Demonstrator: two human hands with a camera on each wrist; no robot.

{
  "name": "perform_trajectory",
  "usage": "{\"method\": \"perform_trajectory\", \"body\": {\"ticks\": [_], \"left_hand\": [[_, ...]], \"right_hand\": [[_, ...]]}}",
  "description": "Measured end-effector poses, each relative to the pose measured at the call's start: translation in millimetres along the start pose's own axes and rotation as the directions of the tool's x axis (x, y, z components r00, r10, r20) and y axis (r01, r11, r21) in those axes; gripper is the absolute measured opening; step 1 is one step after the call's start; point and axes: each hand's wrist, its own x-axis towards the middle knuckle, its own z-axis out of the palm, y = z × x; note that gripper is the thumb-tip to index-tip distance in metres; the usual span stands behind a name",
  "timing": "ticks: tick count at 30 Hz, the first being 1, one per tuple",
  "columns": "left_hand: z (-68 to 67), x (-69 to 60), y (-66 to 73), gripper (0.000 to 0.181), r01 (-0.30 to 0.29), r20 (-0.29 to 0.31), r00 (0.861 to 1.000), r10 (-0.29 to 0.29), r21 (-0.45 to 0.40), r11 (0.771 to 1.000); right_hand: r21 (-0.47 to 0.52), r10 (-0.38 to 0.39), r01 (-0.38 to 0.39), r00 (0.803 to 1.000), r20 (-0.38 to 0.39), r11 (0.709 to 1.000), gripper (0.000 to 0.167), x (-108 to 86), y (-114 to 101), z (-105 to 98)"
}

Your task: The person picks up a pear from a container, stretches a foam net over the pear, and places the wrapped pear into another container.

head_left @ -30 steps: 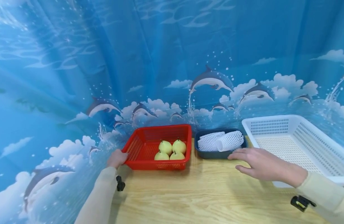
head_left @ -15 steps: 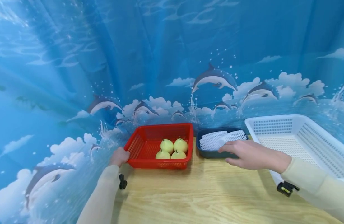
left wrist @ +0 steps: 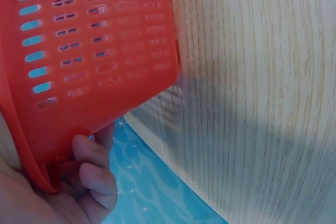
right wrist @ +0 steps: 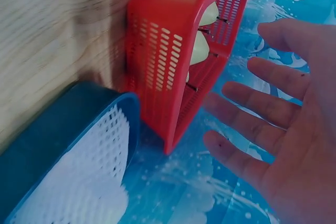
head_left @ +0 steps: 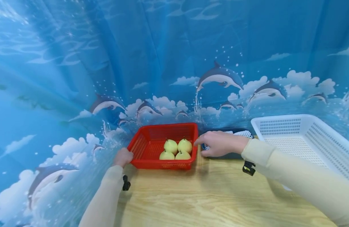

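My left hand point(head_left: 123, 157) grips the left rim of a red plastic basket point(head_left: 160, 164); in the left wrist view its fingers point(left wrist: 97, 177) curl round the basket's corner. Inside that basket several pale yellow pears point(head_left: 184, 146) sit together toward the right. My right hand point(head_left: 217, 143) is over a dark blue container point(right wrist: 58, 121), close to the red basket's right rim. The right wrist view shows its fingers spread, with nothing held. White foam net sleeves point(right wrist: 97, 166) lie in the container, partly covered by the hand in the head view.
A large white perforated basket point(head_left: 279, 121) stands on the right of the wooden table point(head_left: 186, 195). Behind the containers hangs a blue curtain point(head_left: 151, 63) printed with dolphins. The red basket and the dark container stand side by side near it.
My right hand has moved left, from beside the white basket across the dark container to the red basket's right rim. The left hand keeps its grip on the red basket.
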Motion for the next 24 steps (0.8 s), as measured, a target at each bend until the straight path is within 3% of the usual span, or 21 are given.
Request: {"method": "perform_trajectory", "body": {"ticks": [10,17,24], "left_hand": [[-3.5,-4.4,1.7,0.033,0.001,0.013,1.000,-0.001,0.014,1.000],[-4.4,-5.5,2.7,0.034,-0.023,0.003,1.000,0.023,-0.006,1.000],[-3.5,-6.4,2.1,0.035,-0.018,-0.008,1.000,0.018,0.012,1.000]], "right_hand": [[0.039,0.001,-0.003,0.998,0.059,0.999,0.045,58.5,-13,8],[-0.028,0.036,-0.032,0.990,0.133,0.999,0.051,95.1,-19,14],[-0.047,0.109,-0.102,0.972,0.210,0.994,0.053,116.9,-20,20]]}}
